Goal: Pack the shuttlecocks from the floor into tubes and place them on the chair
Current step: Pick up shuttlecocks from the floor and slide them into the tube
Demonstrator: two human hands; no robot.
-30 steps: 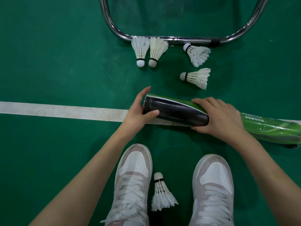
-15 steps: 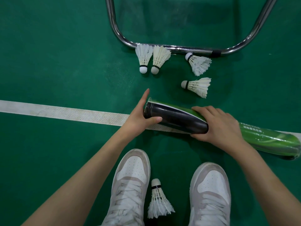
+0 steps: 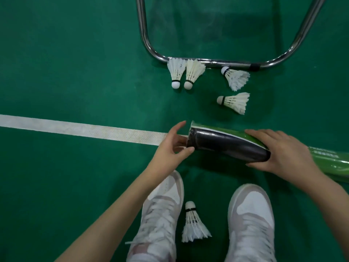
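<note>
Long cylindrical shuttlecock tube with a black near section and glossy green far-right body (image 3: 226,146): lies tilted across the white painted court line (image 3: 75,128) on the green court floor (image 3: 66,63), open end to the left, green end running out of view at the right edge. Right hand (image 3: 281,150): fingers curled over the middle of the tube, thumb beneath, gripping it. Left hand (image 3: 172,148): at the tube's open mouth, fingers loosely spread, thumb tip touching the black rim; whether it holds anything cannot be told. White feathered shuttlecock between the shoes (image 3: 192,224): on the floor, near, cork pointing far, feathers near, between the two white and pale-grey laced sneakers (image 3: 162,210). Pair of white feathered shuttlecocks side by side (image 3: 186,72): far of the tube, corks pointing near, feather skirts touching the chrome bar. Ragged white shuttlecock at far right (image 3: 236,77): just near the chrome bar, cork at its far left. White shuttlecock lying on its side (image 3: 234,102): between the ragged one and the tube, cork to the left, apart from both. Curved chrome tubular chair base (image 3: 226,63): rests on the floor at the far side, with a black band (image 3: 255,66) on its right part.
</note>
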